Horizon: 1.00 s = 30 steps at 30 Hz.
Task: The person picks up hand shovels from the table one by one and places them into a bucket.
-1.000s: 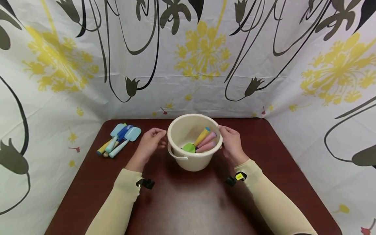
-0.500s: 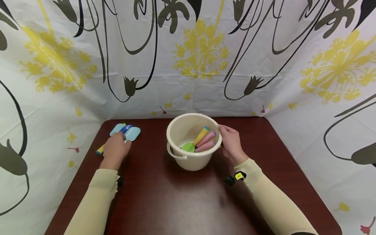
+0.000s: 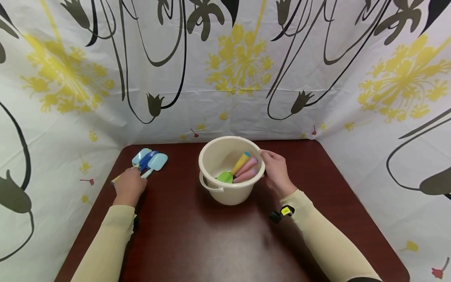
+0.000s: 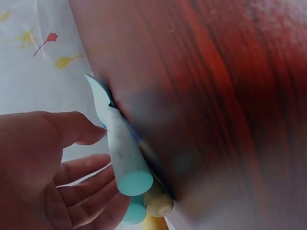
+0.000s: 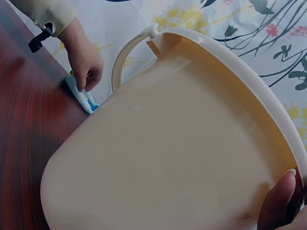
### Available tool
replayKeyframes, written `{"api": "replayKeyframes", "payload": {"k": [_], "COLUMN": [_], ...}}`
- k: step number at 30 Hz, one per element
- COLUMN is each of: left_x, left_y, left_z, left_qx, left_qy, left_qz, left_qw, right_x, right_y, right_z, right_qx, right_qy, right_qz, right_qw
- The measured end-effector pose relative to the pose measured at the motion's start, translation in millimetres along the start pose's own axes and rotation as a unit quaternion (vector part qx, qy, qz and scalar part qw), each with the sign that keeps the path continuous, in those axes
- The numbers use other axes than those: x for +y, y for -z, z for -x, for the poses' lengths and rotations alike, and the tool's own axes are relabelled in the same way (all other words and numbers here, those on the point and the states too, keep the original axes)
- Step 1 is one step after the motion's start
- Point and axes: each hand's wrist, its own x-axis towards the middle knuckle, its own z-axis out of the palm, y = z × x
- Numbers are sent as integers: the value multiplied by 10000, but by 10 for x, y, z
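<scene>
Where the left hand (image 3: 129, 185) lies: thumb parted from fingers at a pale-blue tapered handle (image 4: 126, 149); cannot tell whether it grasps.
Round cream plastic bucket (image 3: 229, 194): rim pinched by the right hand (image 3: 277, 172).

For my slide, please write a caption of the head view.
Left hand at a pile of small tools; right hand grips a cream bucket holding more tools.

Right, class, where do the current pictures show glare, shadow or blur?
Head view: pale sheen on the table in front of the bucket, dark shadow beside the right sleeve; left wrist: whitish glare at top right, hazy smudges beside the pale handle; right wrist: small highlights near the bucket's rim.
</scene>
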Motion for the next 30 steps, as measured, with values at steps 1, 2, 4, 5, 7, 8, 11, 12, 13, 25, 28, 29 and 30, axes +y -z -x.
{"api": "replayKeyframes", "payload": {"k": [1,2,4,5,7,8,11,12,13,25,28,29,30], "left_x": [1,3,5,6,12,19,36,39,42,-75,-105,-113,-100], "left_y": [-8,-17,-43,-58,-86,-94,-100,-96,-85,-57,-70,-78,-70], "left_z": [-3,-5,-15,-20,-30,-29,-7,5,22,101,125,133,155], "left_qx": [-12,-12,-5,-7,-12,-27,-100,-124,-158,-175,-81,-28,12], "left_qy": [0,-6,-6,-7,8,21,73,89,109,243,181,151,139], "left_qz": [-30,-57,-118,-127,-136,-126,-96,-109,-110,249,440,511,599], "left_qw": [10000,10000,9999,9999,9999,9999,9999,9998,9998,9992,9988,9986,9981], "right_x": [1,1,1,1,1,1,-2,-3,-4,-9,-7,-7,-8], "right_y": [3,5,8,8,11,11,12,11,9,8,9,8,9], "right_z": [-1,-1,0,1,0,-1,0,1,3,9,13,17,20], "right_qx": [10,17,31,38,55,62,-8,-22,-40,-65,-86,-89,-105], "right_qy": [-9,-20,-34,-37,-34,-23,22,35,50,98,105,103,101], "right_qz": [-9,-10,-17,-14,-20,-22,-51,-75,-100,-196,-194,-196,-184], "right_qw": [10000,10000,10000,10000,10000,10000,10000,10000,9999,9997,9997,9997,9997]}}
